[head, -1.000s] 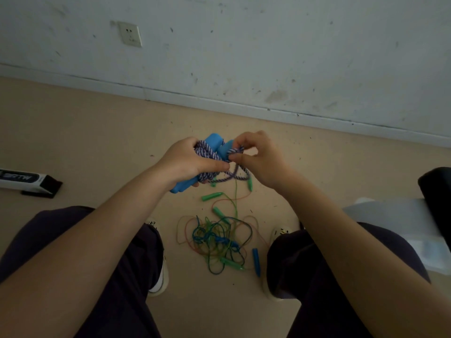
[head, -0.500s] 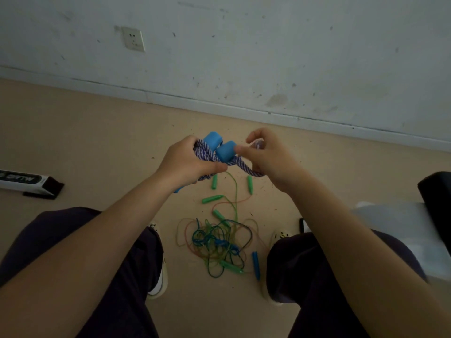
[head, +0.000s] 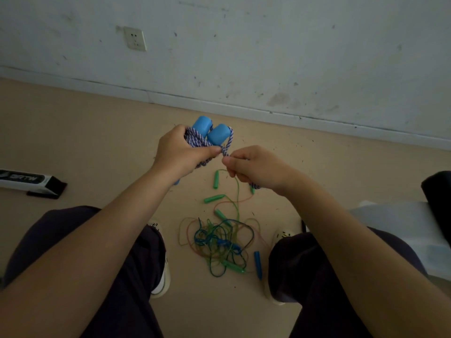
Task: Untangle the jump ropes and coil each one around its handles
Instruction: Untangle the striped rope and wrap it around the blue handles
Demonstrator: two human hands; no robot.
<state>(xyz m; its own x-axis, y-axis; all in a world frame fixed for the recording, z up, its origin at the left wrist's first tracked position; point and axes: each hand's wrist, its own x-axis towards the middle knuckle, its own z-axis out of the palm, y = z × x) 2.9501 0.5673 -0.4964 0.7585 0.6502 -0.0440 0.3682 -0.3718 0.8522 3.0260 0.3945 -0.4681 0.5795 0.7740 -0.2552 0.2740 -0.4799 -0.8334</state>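
Note:
My left hand (head: 179,152) grips two thick blue handles (head: 211,131) held side by side, with a purple-and-white braided rope (head: 195,140) coiled around them. My right hand (head: 256,168) holds the free end of that braided rope just right of the handles, and a short bit of it sticks out below the fist. On the floor between my feet lies a tangle of thin ropes (head: 217,242) in green, blue and orange. Several small green handles (head: 213,198) and one blue handle (head: 257,264) lie in and around it.
I sit with both knees apart over a beige floor (head: 97,142). A white wall (head: 244,45) with a socket (head: 135,39) stands ahead. A long black-and-white box (head: 29,180) lies at the left. White sheets (head: 400,225) and a dark object (head: 439,191) sit at the right.
My right hand has pulled the braided rope end down and to the right, away from the handle tops. My left hand has kept its hold on the handles.

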